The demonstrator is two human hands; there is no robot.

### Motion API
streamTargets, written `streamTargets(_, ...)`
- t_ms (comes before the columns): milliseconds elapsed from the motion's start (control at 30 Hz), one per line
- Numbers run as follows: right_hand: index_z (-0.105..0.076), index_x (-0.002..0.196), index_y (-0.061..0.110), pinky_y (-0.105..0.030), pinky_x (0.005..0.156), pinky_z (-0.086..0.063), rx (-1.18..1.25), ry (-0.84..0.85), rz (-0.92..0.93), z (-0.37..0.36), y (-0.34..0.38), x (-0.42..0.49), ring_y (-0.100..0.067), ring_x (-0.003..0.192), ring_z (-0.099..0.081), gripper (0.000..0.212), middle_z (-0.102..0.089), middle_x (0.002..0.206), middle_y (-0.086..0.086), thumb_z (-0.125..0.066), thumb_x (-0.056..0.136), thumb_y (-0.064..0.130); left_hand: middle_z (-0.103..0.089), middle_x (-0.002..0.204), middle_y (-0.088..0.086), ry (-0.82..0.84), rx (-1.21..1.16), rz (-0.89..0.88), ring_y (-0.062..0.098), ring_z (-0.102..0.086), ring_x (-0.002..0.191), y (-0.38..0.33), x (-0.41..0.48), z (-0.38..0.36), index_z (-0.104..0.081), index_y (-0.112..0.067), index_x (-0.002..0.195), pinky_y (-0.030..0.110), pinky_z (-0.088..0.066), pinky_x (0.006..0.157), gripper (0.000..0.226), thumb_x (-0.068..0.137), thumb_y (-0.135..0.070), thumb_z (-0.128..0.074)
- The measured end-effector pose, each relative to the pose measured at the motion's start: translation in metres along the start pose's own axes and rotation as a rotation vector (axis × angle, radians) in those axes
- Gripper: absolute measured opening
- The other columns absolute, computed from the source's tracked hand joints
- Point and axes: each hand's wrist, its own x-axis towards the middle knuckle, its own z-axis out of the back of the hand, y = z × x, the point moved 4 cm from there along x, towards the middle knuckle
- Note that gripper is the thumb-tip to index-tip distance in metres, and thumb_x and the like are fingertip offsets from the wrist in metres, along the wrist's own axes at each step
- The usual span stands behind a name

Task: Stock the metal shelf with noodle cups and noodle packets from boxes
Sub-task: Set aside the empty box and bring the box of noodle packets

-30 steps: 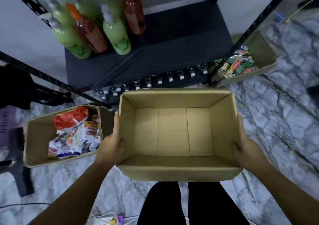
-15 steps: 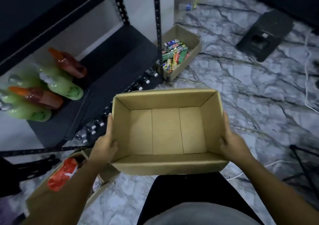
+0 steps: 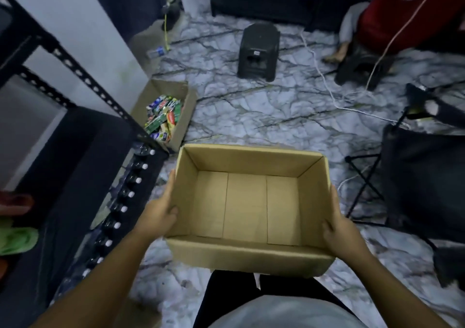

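Grip: left hand and right hand clamp the short side walls of the empty brown cardboard box, held off the floor, long axis left-right; black metal shelf lies left, nearer the left hand, packet-filled cardboard box far-left.

A black stool stands on the marble-patterned floor. To its right a white cable trails across the floor. A black folding chair stands at the right edge. At the left, small white-capped bottles sit in a row, with a blurred green bottle beyond them.
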Motion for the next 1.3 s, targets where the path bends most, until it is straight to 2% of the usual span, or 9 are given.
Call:
streamTargets(267, 0.026, 0.154, 0.036, -0.03, 0.046, -0.03, 0.034, -0.095, -0.125, 0.048, -0.07, -0.015, -0.027, 0.045, -0.05, 0.105, -0.049, 0.051, -0.004, -0.052, 0.094, -0.001, -0.066, 0.077, 0.023, 0.065, 0.106, -0.116, 0.034, -0.062, 0.065, -0.097, 0.046, -0.033, 0.025, -0.061, 0.149, 0.043, -0.051, 0.062, 0.112, 0.094, -0.005, -0.055)
streamTargets(433, 0.031, 0.153, 0.039, -0.033, 0.045, -0.037, 0.03, -0.128, -0.186, 0.073, -0.093, -0.002, -0.025, 0.046, -0.055, 0.109, -0.056, 0.055, -0.009, -0.054, 0.094, 0.002, -0.058, 0.067, 0.017, 0.097, 0.137, -0.157, 0.031, -0.057, 0.059, -0.148, 0.08, -0.037, 0.018, -0.041, 0.158, 0.034, -0.035, 0.053, 0.105, 0.093, 0.0, -0.053)
streamTargets(633, 0.036, 0.146, 0.05, -0.047, 0.06, -0.057, 0.088, -0.17, -0.24, 0.096, -0.1, 0.045, -0.025, 0.057, -0.063, 0.112, -0.066, 0.07, -0.013, -0.056, 0.097, 0.009, -0.066, 0.082, 0.025, 0.142, 0.104, -0.243, 0.035, -0.062, 0.067, -0.178, 0.15, -0.035, 0.022, -0.051, 0.155, 0.035, -0.038, 0.058, 0.11, 0.092, 0.001, -0.052)
streamTargets(733, 0.037, 0.145, 0.052, -0.046, 0.056, -0.055, 0.103, -0.189, -0.245, 0.116, -0.095, 0.076, -0.025, 0.053, -0.062, 0.111, -0.064, 0.066, -0.01, -0.054, 0.097, 0.009, -0.068, 0.089, 0.027, 0.152, 0.104, -0.255, 0.038, -0.063, 0.071, -0.193, 0.192, -0.031, 0.025, -0.053, 0.153, 0.037, -0.041, 0.059, 0.11, 0.094, 0.0, -0.051)
streamTargets(833, 0.036, 0.145, 0.053, -0.048, 0.054, -0.055, 0.128, -0.198, -0.258, 0.133, -0.094, 0.105, -0.026, 0.052, -0.062, 0.11, -0.063, 0.063, -0.011, -0.053, 0.098, 0.009, -0.067, 0.083, 0.026, 0.163, 0.082, -0.263, 0.04, -0.062, 0.067, -0.21, 0.227, -0.024, 0.026, -0.058, 0.15, 0.035, -0.036, 0.057, 0.11, 0.097, -0.001, -0.051)
streamTargets(933, 0.035, 0.146, 0.052, -0.046, 0.051, -0.053, 0.122, -0.218, -0.272, 0.15, -0.096, 0.132, -0.027, 0.051, -0.061, 0.109, -0.063, 0.063, -0.009, -0.054, 0.098, 0.01, -0.066, 0.077, 0.021, 0.168, 0.115, -0.262, 0.036, -0.061, 0.063, -0.233, 0.26, -0.017, 0.027, -0.052, 0.152, 0.033, -0.034, 0.057, 0.108, 0.097, -0.001, -0.051)
streamTargets(1100, 0.035, 0.145, 0.054, -0.04, 0.056, -0.051, 0.133, -0.218, -0.266, 0.183, -0.103, 0.181, -0.027, 0.056, -0.061, 0.11, -0.064, 0.068, -0.007, -0.055, 0.097, 0.012, -0.069, 0.088, 0.022, 0.169, 0.112, -0.247, 0.033, -0.062, 0.064, -0.27, 0.305, -0.011, 0.025, -0.049, 0.155, 0.033, -0.037, 0.057, 0.106, 0.098, -0.002, -0.052)
streamTargets(1200, 0.034, 0.146, 0.054, -0.044, 0.058, -0.054, 0.118, -0.196, -0.26, 0.2, -0.115, 0.214, -0.027, 0.055, -0.061, 0.111, -0.065, 0.067, -0.008, -0.057, 0.097, 0.012, -0.064, 0.074, 0.019, 0.161, 0.133, -0.241, 0.034, -0.058, 0.06, -0.292, 0.328, -0.013, 0.025, -0.045, 0.156, 0.034, -0.033, 0.054, 0.106, 0.098, -0.002, -0.052)
streamTargets(1300, 0.034, 0.145, 0.055, -0.047, 0.064, -0.056, 0.112, -0.167, -0.249, 0.221, -0.127, 0.255, -0.028, 0.06, -0.064, 0.111, -0.069, 0.076, -0.012, -0.056, 0.097, 0.013, -0.067, 0.076, 0.019, 0.129, 0.123, -0.222, 0.035, -0.061, 0.063, -0.309, 0.352, -0.019, 0.026, -0.051, 0.154, 0.045, -0.047, 0.056, 0.11, 0.095, -0.002, -0.053)
